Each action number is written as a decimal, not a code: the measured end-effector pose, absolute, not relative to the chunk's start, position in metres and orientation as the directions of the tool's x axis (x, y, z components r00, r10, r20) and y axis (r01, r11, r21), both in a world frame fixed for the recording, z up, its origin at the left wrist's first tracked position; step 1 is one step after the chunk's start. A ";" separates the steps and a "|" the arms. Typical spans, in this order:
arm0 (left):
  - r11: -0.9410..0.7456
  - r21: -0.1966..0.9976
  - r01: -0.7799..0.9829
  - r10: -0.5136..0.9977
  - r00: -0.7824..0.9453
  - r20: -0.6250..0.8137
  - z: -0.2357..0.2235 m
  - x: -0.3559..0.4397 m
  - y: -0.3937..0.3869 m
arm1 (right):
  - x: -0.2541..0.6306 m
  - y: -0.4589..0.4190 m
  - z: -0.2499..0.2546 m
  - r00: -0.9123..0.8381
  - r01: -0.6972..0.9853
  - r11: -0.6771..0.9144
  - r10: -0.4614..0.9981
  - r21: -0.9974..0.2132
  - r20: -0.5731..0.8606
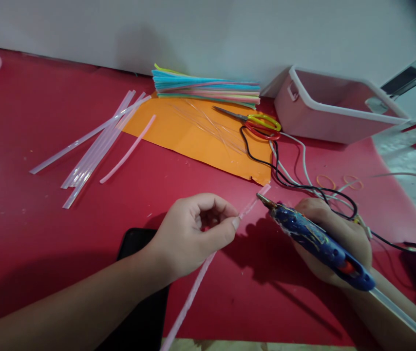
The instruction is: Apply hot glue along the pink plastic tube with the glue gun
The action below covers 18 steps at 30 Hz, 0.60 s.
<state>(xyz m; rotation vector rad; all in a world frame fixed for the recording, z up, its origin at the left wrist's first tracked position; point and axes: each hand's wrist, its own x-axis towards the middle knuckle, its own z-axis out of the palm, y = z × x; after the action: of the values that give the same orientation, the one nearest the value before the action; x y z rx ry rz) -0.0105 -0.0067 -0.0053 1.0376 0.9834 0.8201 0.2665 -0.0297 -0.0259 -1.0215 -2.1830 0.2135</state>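
My left hand (pixel 193 234) is closed in a pinch on a long pale pink straw (pixel 193 292) that runs from the table's near edge up to the right. Its far tip lies just beside the metal nozzle of a blue hot glue gun (pixel 317 243). My right hand (pixel 335 239) is wrapped around the glue gun, holding it low over the red table (pixel 47 219) with the nozzle pointing up-left. A clear glue stick sticks out of the gun's back end toward the lower right.
Several clear glue sticks (pixel 94 141) lie at the left. An orange sheet (pixel 200 131) holds a bundle of coloured straws (pixel 208 87) and yellow-red scissors (pixel 259 122). A pink bin (pixel 332 109) stands back right. Cords (pixel 295 175), rubber bands (pixel 327 182) and a black phone (pixel 138 292) lie near.
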 end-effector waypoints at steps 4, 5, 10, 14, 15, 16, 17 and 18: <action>0.301 0.950 -0.084 0.902 0.349 -0.254 -0.005 -0.010 -0.006 | 0.266 -0.030 -0.027 -0.436 0.605 0.683 0.715 -0.411 0.547; 0.301 0.950 -0.083 0.902 0.350 -0.255 -0.005 -0.010 -0.006 | 0.267 -0.030 -0.028 -0.435 0.604 0.681 0.716 -0.413 0.546; 0.300 0.950 -0.090 0.902 0.351 -0.252 -0.005 -0.011 -0.006 | 0.268 -0.030 -0.028 -0.448 0.596 0.682 0.721 -0.425 0.530; 0.299 0.951 -0.083 0.900 0.355 -0.252 -0.005 -0.012 -0.007 | 0.268 -0.030 -0.029 -0.441 0.597 0.682 0.719 -0.423 0.538; 0.297 0.951 -0.084 0.900 0.357 -0.249 -0.004 -0.012 -0.007 | 0.268 -0.030 -0.029 -0.441 0.597 0.684 0.716 -0.419 0.541; 0.298 0.951 -0.087 0.899 0.360 -0.249 -0.004 -0.012 -0.006 | 0.267 -0.030 -0.029 -0.443 0.602 0.683 0.717 -0.415 0.539; 0.299 0.950 -0.089 0.898 0.363 -0.248 -0.004 -0.011 -0.006 | 0.267 -0.030 -0.028 -0.444 0.607 0.680 0.719 -0.411 0.535; 0.301 0.949 -0.089 0.897 0.364 -0.250 -0.004 -0.011 -0.006 | 0.267 -0.030 -0.028 -0.443 0.613 0.675 0.724 -0.410 0.529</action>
<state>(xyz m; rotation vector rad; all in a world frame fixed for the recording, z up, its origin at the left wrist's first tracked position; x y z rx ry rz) -0.0111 -0.0058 -0.0040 1.0482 0.9701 0.8127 0.2670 -0.0305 -0.0279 -1.0234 -2.1909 0.2045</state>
